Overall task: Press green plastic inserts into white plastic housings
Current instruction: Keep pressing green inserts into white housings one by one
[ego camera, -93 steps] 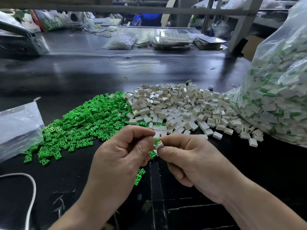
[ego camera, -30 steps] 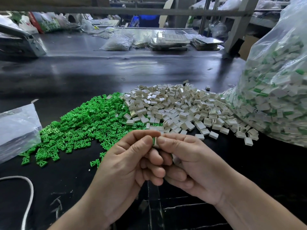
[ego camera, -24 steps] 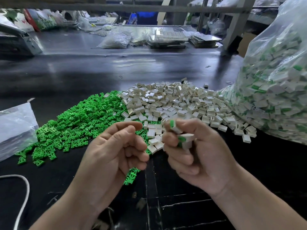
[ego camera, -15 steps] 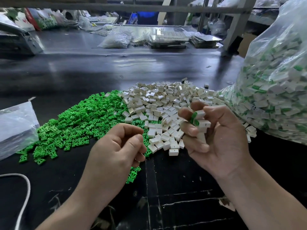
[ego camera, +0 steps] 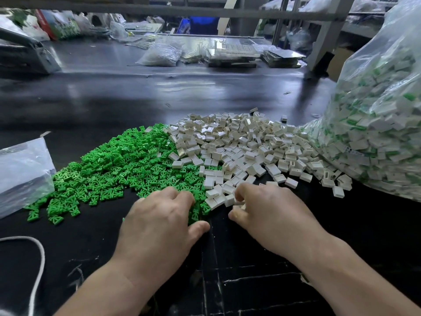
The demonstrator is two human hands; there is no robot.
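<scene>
Lying in adjoining heaps on the black table [ego camera: 136, 99], green inserts [ego camera: 118, 169] meet white housings [ego camera: 239, 144]. The left hand [ego camera: 159, 222] digs bent fingers into the green edge, and the right hand [ego camera: 271, 213] curls over the nearest housings; whether either grips a piece is hidden. A full clear bag [ego camera: 376, 133] stands to the right.

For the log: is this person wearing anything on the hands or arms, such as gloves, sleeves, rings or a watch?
No. The left hand and right hand are bare, with no gloves, and no ring shows. The left forearm and right forearm are uncovered down to the picture's lower edge: no sleeve, watch or wristband appears.
</scene>
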